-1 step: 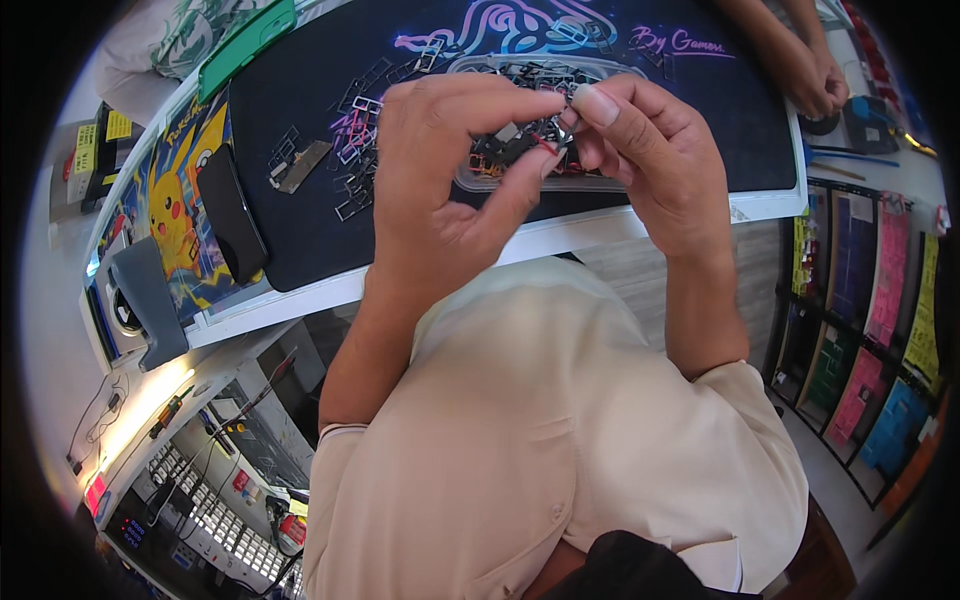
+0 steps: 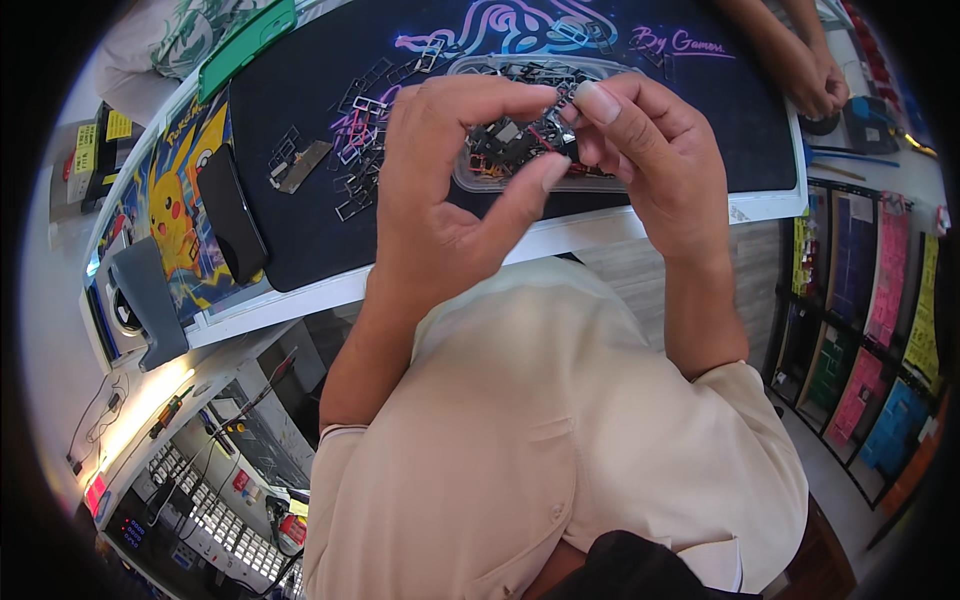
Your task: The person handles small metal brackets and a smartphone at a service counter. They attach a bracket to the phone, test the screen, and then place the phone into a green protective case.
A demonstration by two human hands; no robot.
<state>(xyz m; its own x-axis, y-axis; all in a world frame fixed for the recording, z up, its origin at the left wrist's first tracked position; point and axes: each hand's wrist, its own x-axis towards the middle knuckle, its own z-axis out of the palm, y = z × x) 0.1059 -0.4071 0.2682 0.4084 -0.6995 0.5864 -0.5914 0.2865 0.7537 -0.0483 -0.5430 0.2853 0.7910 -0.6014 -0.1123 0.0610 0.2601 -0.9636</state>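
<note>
My left hand hovers over the near left side of a clear plastic tub. Its thumb and index finger stand apart with nothing visible between them; the other fingers are partly hidden. The tub holds a heap of small dark and silvery rectangular frames, some with red parts. Above the tub's right half, my right hand pinches a small metal frame between thumb and fingers. That piece is partly covered by the fingertips, so its exact kind is unclear.
More loose frames lie on the black desk mat to the left, near a flat metal piece. A black phone rests on a yellow-and-blue cartoon mat. Another person's hands are at the far right.
My left thumb and index finger have spread apart, the thumb moving down and away from the small piece. My right hand keeps its pinch and has hardly moved.
</note>
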